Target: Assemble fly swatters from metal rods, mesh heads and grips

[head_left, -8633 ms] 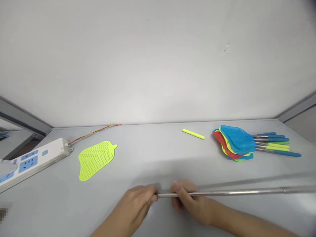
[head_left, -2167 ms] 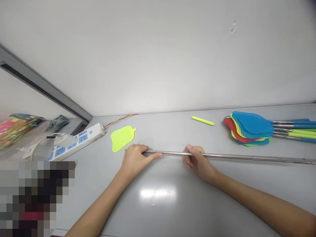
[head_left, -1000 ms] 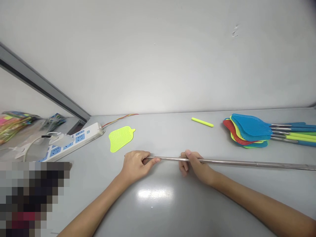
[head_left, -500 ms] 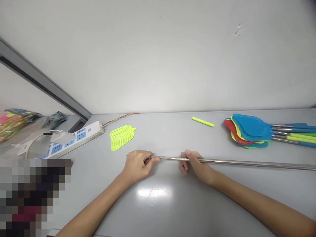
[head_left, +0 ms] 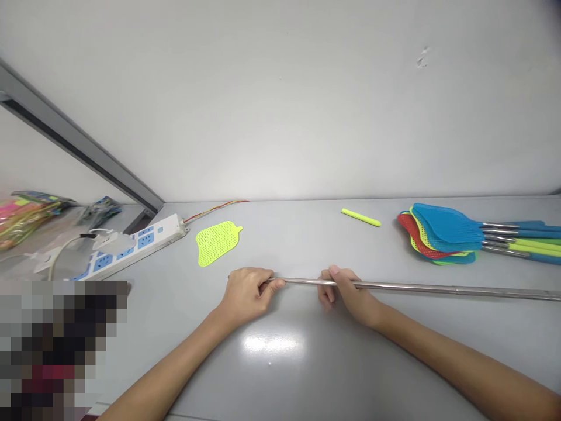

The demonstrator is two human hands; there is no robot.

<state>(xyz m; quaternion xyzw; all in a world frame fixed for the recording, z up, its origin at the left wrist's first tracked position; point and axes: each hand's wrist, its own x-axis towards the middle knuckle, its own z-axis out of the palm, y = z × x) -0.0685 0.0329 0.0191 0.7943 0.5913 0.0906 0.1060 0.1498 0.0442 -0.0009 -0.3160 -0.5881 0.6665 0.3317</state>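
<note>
A long thin metal rod (head_left: 429, 287) lies level just above the grey table (head_left: 280, 362), running off to the right. My left hand (head_left: 248, 291) is closed round its left end. My right hand (head_left: 346, 292) grips the rod a little further right, fingers wrapped round it. A loose yellow-green swatter head (head_left: 215, 242) lies on the table just beyond my left hand. A short yellow-green handle sleeve (head_left: 361, 217) lies further back.
A stack of finished fly swatters (head_left: 447, 235) in blue, red, yellow and green sits at the right. A white and blue power strip (head_left: 131, 245) with a red-yellow cable lies at the left. Colourful packets (head_left: 26, 213) lie far left. A white wall stands behind.
Since 2.2 s ago my hands with the rod have come slightly nearer me. Over the last second almost nothing has moved; my left hand sits a touch further right.
</note>
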